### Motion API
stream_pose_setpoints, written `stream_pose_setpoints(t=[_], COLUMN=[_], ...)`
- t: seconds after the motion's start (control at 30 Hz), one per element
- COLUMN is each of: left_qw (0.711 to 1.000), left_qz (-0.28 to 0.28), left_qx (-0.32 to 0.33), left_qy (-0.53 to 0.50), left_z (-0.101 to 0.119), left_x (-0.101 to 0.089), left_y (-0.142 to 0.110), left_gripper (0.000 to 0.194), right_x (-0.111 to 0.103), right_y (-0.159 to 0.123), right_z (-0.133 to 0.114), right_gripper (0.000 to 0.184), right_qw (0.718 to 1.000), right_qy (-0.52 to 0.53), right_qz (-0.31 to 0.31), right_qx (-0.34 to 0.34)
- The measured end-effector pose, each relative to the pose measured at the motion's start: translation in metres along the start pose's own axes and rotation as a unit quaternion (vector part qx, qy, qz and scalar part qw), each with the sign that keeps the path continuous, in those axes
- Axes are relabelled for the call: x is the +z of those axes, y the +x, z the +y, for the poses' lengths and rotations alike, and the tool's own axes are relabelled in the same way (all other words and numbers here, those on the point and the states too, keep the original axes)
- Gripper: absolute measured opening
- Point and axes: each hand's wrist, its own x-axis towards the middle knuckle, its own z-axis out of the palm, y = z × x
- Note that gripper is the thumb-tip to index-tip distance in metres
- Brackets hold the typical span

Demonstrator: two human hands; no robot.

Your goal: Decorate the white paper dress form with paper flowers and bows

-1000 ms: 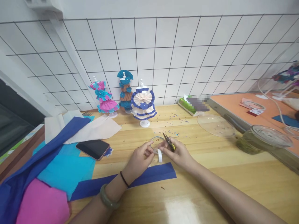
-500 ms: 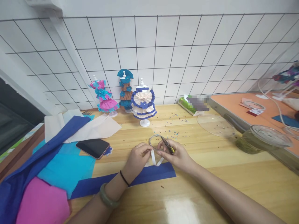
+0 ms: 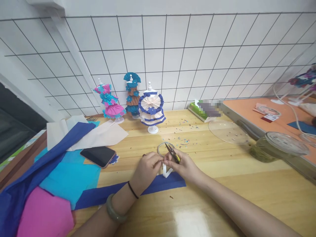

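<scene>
fingertips meet over a looped white strip

from my remote seat i see both hands brought together above the table (image 3: 212, 197). my left hand (image 3: 148, 164) is pinched closed on what looks like one end of the white strip (image 3: 166, 175), which hangs in a small loop just under the fingertips, in front of the blue paper strip (image 3: 177, 179). my right hand (image 3: 184, 164) grips the scissors (image 3: 171, 150), blades pointing up and away; i judge they are tucked there so thumb and forefinger can pinch without setting the tool down. a thin ring (image 3: 158, 148) shows just behind the fingertips; i cannot tell which hand bears it. the phone (image 3: 98, 156) and the blue-trimmed dress form (image 3: 151, 110) stand apart from the hands, which i read as leaving working room.
</scene>
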Motion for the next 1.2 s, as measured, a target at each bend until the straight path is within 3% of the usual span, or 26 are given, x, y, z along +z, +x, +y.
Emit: stream_pose_setpoints(t=[0.17,0.5,0.7,0.83,1.03,1.13,1.2], left_qw=[1.000,0.995,0.952,0.937,0.887,0.882,0.885], left_qz=[0.012,0.055,0.069,0.071,0.102,0.130,0.114], left_qx=[-0.003,-0.065,-0.215,-0.224,-0.235,-0.265,-0.282], left_qy=[-0.006,-0.051,-0.208,-0.259,-0.384,-0.367,-0.353], left_z=[-0.002,-0.004,-0.007,-0.012,-0.024,-0.016,-0.003], left_x=[-0.001,-0.004,0.000,0.001,-0.004,-0.008,-0.010], left_y=[0.002,0.005,0.008,0.009,0.013,0.014,0.013], left_gripper=[0.016,0.016,0.009,0.005,0.038,0.035,0.028], right_x=[0.001,-0.002,-0.004,-0.005,-0.013,-0.016,-0.018], right_y=[0.000,-0.002,-0.002,-0.002,0.002,0.003,0.004], right_z=[-0.006,-0.017,-0.016,-0.014,-0.017,-0.018,-0.018], right_gripper=[0.031,0.037,0.036,0.037,0.038,0.039,0.039], right_qw=[0.994,0.991,0.992,0.993,0.994,0.993,0.993], right_qy=[0.101,0.118,0.106,0.090,0.085,0.094,0.099], right_qz=[-0.013,-0.042,-0.052,-0.051,-0.036,-0.022,-0.006], right_qx=[0.034,0.050,0.046,0.053,0.050,0.062,0.068])
